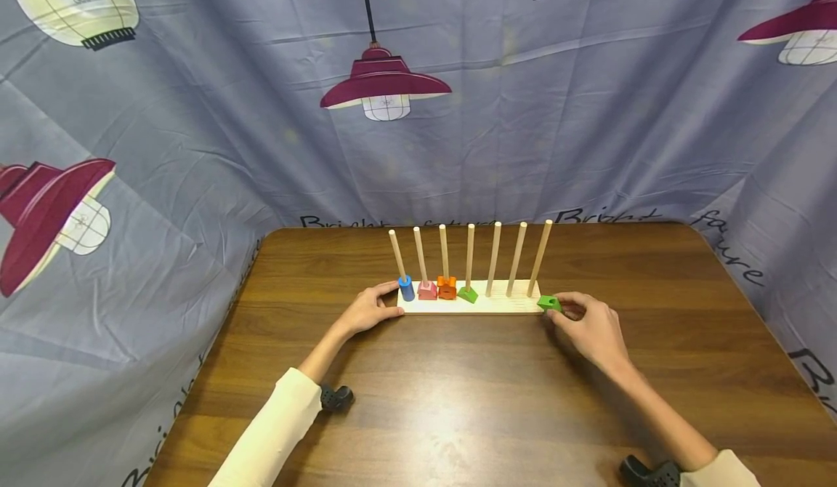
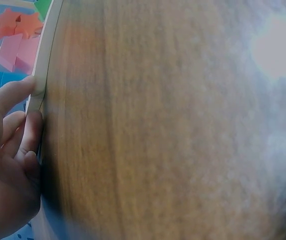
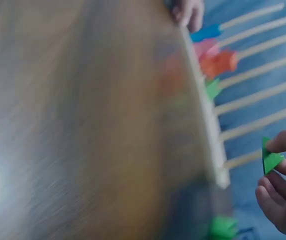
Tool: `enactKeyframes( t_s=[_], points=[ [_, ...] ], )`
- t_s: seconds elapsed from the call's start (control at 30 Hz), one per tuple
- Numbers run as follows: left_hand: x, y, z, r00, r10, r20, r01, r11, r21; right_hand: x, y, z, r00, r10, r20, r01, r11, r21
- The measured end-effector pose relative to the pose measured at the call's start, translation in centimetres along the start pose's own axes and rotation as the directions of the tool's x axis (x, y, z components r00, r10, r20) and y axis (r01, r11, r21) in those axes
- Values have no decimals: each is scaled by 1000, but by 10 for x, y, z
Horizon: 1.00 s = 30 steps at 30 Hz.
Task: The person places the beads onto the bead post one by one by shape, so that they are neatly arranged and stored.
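Note:
A pale wooden peg board [image 1: 474, 306] with several upright pegs lies along the table. My left hand [image 1: 368, 310] holds its left end, thumb [image 2: 13, 92] at the front edge and the other fingers bent around the end. From the left, the first pegs carry a blue cylinder [image 1: 407, 289], a pink block [image 1: 428, 291], an orange notched block [image 1: 447, 288] and a green block [image 1: 468, 294]; the pegs to their right are bare. My right hand [image 1: 591, 327] pinches another green block [image 3: 270, 156] between thumb and fingertips, beside the board's right end.
Another green piece [image 3: 223, 227], blurred, shows past the board's right end in the right wrist view. The brown wooden table [image 1: 418, 385] reflects a bright light at the front. A grey-blue curtain [image 1: 418, 160] printed with lamps hangs behind the table.

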<state>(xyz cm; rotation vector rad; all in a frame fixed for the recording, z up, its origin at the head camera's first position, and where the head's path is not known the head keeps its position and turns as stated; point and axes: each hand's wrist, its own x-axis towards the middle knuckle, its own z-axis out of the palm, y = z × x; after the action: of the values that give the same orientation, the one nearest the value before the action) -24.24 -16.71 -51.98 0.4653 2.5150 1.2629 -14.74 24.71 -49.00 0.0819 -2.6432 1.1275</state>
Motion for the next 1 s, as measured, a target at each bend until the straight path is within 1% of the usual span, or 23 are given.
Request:
enactKeyframes(
  t_s=[0.13, 0.23, 0.37, 0.5, 0.57, 0.67, 0.8, 0.9, 1.0],
  points=[
    [0, 0, 0, 1000, 1, -1, -1, 1000, -1, 8, -31, -7, 997, -76, -30, 79, 991, 108],
    [0, 1, 0, 1000, -3, -1, 3, 1000, 7, 15, -57, -14, 987, -151, -51, 158, 966, 204],
    [-2, 3, -1, 1000, -2, -4, 2, 1000, 11, 30, -91, -22, 969, -234, -75, 245, 925, 291],
    [-1, 1, -1, 1000, 2, 0, -2, 1000, 17, 45, -118, -23, 951, -287, -114, 308, 903, 300],
    [-1, 0, -1, 1000, 5, -1, -4, 1000, 21, 52, -129, -22, 945, -297, -134, 325, 900, 292],
    [0, -1, -1, 1000, 9, -10, -9, 1000, 24, 64, -142, -17, 942, -297, -154, 330, 902, 278],
    [-1, -1, 0, 1000, 6, 0, -6, 1000, 22, 77, -150, -7, 940, -299, -163, 332, 909, 250],
    [-1, -1, 0, 1000, 2, 9, -2, 1000, 17, 83, -151, 0, 939, -307, -153, 336, 914, 229],
    [-1, -1, -1, 1000, 4, 6, -4, 1000, 17, 86, -150, 6, 944, -303, -132, 325, 923, 207]
  ],
)
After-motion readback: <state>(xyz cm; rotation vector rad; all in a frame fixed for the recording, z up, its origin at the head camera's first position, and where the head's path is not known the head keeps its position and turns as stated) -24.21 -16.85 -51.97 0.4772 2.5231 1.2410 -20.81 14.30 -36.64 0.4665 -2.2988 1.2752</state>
